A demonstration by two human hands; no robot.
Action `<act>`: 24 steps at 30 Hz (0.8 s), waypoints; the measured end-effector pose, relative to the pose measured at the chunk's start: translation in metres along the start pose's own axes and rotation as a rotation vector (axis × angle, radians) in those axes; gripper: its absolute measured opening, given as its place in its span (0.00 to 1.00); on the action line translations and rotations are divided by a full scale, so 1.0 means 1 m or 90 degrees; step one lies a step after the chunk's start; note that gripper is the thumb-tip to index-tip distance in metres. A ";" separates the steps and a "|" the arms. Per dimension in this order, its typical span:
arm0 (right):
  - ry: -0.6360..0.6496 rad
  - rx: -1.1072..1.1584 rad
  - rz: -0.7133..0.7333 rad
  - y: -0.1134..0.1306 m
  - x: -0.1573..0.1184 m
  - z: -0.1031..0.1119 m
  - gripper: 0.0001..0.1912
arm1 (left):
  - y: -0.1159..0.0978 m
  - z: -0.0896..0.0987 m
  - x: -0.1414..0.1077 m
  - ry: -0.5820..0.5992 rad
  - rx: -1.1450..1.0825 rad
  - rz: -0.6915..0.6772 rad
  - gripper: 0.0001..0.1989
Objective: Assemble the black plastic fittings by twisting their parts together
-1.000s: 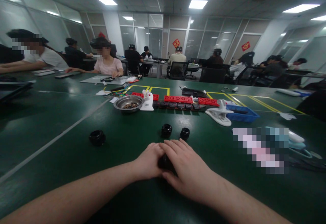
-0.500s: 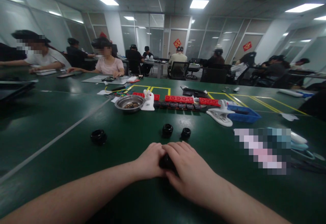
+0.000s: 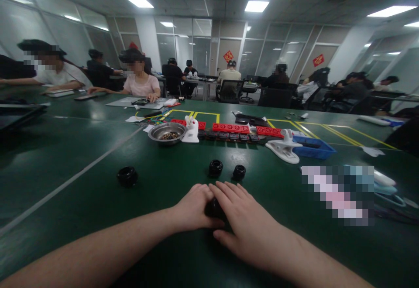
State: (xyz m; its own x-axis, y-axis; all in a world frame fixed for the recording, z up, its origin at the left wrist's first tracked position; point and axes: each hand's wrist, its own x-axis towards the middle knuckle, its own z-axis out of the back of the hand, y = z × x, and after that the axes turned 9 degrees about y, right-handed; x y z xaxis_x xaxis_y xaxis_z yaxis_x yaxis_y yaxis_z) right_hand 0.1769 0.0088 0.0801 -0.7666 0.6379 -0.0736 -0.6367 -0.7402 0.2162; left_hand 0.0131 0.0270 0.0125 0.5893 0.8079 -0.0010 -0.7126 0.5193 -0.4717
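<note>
A dark object (image 3: 215,208), mostly hidden, sits between my two hands low in the middle of the head view. My left hand (image 3: 195,207) has its fingers wrapped round it from the left. Over its right side lies my right hand (image 3: 238,213), fingers stretched forward and thumb apart. Just beyond my fingers stand two black ring-shaped pieces, one (image 3: 215,168) to the left and a smaller one (image 3: 239,172) to the right. Another black ring-shaped piece (image 3: 127,176) rests farther left on the green table (image 3: 157,170).
A metal bowl (image 3: 167,133) with small parts stands beside a white clamp (image 3: 191,131). Behind are red blocks (image 3: 231,128), a second white clamp (image 3: 284,146) and a blue tray (image 3: 314,147). Several people sit at tables farther back.
My right thumb has moved away from the dark object and my right fingers have straightened a little. My left thumb now shows beneath the object. The black ring-shaped pieces have not moved.
</note>
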 end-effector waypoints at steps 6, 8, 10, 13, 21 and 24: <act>-0.051 -0.057 -0.152 0.004 0.013 -0.004 0.30 | -0.001 0.001 0.001 0.013 0.033 0.013 0.17; -0.028 -0.074 -0.152 0.003 0.014 -0.003 0.26 | -0.002 0.001 0.001 0.012 0.033 0.021 0.18; 0.003 -0.067 -0.104 0.002 0.010 -0.002 0.26 | -0.003 0.002 0.000 0.012 0.019 0.019 0.19; 0.028 -0.032 -0.018 -0.001 0.002 0.000 0.31 | -0.002 0.002 0.000 0.006 0.008 0.015 0.20; -0.023 -0.056 -0.142 0.001 0.012 -0.002 0.25 | -0.001 0.000 0.001 0.007 0.029 0.014 0.18; -0.015 -0.068 -0.068 0.000 0.009 0.001 0.21 | -0.003 0.002 0.001 -0.001 0.012 0.007 0.18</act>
State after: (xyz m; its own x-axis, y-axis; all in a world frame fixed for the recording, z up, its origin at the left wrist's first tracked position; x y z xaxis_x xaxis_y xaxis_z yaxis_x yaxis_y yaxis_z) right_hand 0.1701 0.0152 0.0799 -0.6924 0.7184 -0.0674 -0.7210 -0.6852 0.1028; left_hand 0.0147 0.0266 0.0157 0.5807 0.8141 -0.0049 -0.7265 0.5155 -0.4544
